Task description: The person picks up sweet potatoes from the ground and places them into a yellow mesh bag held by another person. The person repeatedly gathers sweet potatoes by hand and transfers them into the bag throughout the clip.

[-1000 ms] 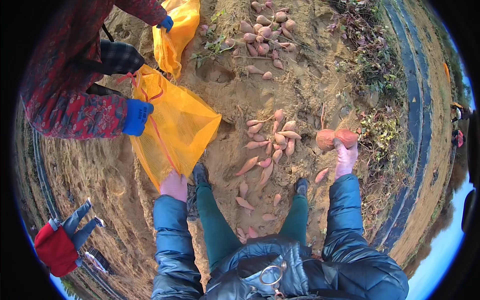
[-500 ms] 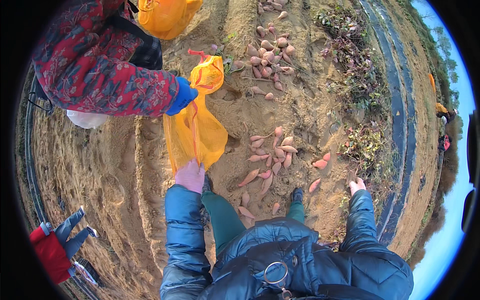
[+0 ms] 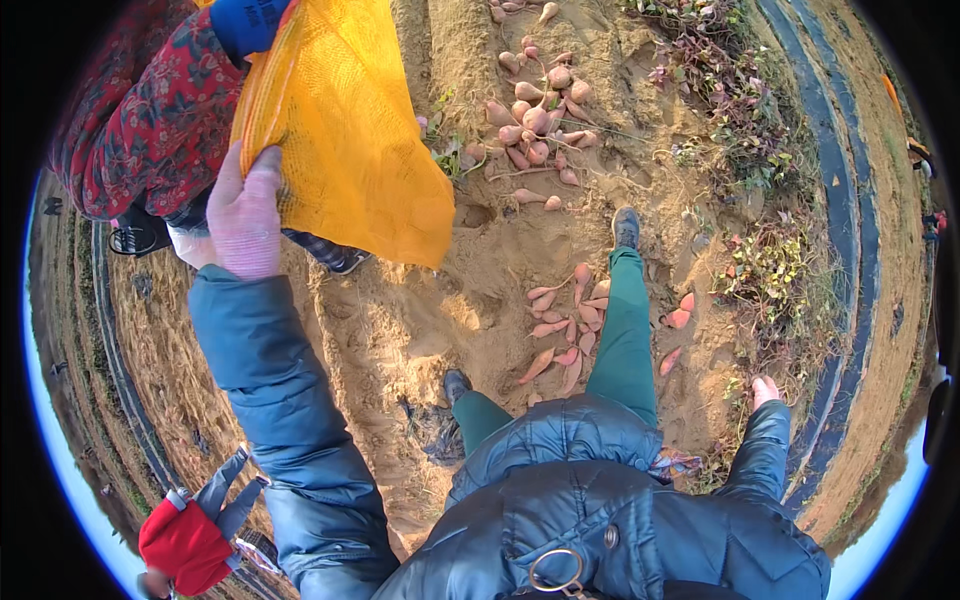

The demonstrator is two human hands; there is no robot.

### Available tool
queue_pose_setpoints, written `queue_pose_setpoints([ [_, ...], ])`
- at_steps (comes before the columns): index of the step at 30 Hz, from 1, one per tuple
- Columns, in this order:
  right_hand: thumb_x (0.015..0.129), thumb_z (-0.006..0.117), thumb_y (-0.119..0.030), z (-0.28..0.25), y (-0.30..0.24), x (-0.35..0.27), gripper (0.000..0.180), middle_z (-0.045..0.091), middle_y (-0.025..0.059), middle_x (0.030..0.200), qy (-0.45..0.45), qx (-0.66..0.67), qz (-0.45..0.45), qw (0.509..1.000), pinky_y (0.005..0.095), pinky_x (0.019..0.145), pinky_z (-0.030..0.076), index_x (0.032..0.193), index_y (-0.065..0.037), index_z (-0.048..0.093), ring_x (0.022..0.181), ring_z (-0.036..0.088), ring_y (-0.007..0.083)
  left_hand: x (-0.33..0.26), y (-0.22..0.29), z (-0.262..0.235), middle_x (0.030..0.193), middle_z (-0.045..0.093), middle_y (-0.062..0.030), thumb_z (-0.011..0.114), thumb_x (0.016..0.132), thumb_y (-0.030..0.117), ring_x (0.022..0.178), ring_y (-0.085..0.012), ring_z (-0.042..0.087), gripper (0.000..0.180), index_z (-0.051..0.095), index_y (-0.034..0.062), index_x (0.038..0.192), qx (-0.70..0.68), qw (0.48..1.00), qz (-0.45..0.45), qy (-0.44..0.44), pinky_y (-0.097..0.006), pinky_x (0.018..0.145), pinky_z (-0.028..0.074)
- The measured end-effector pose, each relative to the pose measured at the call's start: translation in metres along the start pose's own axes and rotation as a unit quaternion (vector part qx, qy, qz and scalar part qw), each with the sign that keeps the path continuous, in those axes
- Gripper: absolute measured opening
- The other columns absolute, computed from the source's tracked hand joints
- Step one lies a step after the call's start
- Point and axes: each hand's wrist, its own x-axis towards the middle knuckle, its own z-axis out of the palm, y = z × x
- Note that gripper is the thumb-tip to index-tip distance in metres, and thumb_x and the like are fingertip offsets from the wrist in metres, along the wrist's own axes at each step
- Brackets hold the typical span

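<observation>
Two main heaps (image 3: 537,118), three loose sweet potatoes (image 3: 677,319) at right, one held bag (image 3: 360,170), one left hand (image 3: 243,212), one right hand (image 3: 766,390).

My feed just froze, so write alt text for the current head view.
The left hand grips a yellow mesh bag beside a co-worker's blue glove. The right hand is out to the right, near vines, and sweet potatoes lie in piles on sandy soil.

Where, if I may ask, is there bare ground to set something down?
One bare patch of soil lies left of the near sweet potatoes, between the bag and the left shoe. Another separates these from the far pile, left of the right shoe. Crowded: both piles and the vines on the right.
</observation>
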Motion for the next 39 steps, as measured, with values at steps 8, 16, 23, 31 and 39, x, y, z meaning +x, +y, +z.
queue_pose_setpoints([
  [8,0.086,0.062,-0.021,0.069,-0.199,0.253,0.056,0.058,0.0168,0.131,-0.225,0.068,-0.100,0.967,0.0344,0.106,0.037,0.135,0.004,0.050,0.124,0.053,0.0265,0.225,0.032,0.099,0.126,0.060,-0.0213,0.061,0.091,0.030,0.119,-0.0308,0.058,0.058,0.046,0.0052,0.141,0.548,0.836,-0.014,-0.010,-0.036,0.099,0.043],
  [16,0.086,0.063,-0.021,0.139,-0.362,0.296,0.046,0.065,0.0124,0.118,-0.215,-0.096,-0.147,0.961,0.0312,0.098,0.042,0.127,0.000,0.057,0.111,0.058,0.0206,0.238,-0.042,0.272,0.133,0.055,-0.0169,0.064,0.088,0.011,0.123,-0.0293,0.054,0.054,0.048,0.0083,0.139,0.428,0.886,0.086,-0.155,-0.035,0.104,0.042],
  [23,0.083,0.062,-0.014,0.308,-0.423,0.250,0.054,0.060,0.0151,0.127,-0.286,0.025,-0.071,0.955,0.0324,0.104,0.039,0.133,0.004,0.051,0.121,0.055,0.0250,0.204,-0.246,0.463,0.133,0.053,-0.0117,0.067,0.078,0.022,0.127,-0.0295,0.048,0.055,0.053,0.0143,0.131,0.447,0.759,0.152,-0.448,-0.043,0.106,0.036],
  [31,0.082,0.065,-0.021,0.498,-0.450,0.194,0.059,0.058,0.0176,0.131,-0.353,-0.033,-0.039,0.934,0.0305,0.102,0.040,0.135,0.001,0.051,0.122,0.054,0.0233,0.158,-0.448,0.440,0.125,0.062,-0.0153,0.057,0.084,0.051,0.133,-0.0328,0.043,0.058,0.063,0.0081,0.123,0.584,0.478,0.049,-0.655,-0.048,0.118,0.010],
  [39,0.077,0.065,-0.031,0.597,-0.590,0.324,0.066,0.056,0.0230,0.129,-0.086,-0.255,-0.289,0.919,0.0401,0.104,0.040,0.134,0.000,0.051,0.121,0.054,0.0355,0.152,-0.508,0.286,0.117,0.065,-0.0122,0.068,0.079,0.027,0.110,-0.0329,0.058,0.045,0.062,0.0074,0.119,0.464,0.754,-0.172,-0.432,-0.047,0.100,0.041],
])
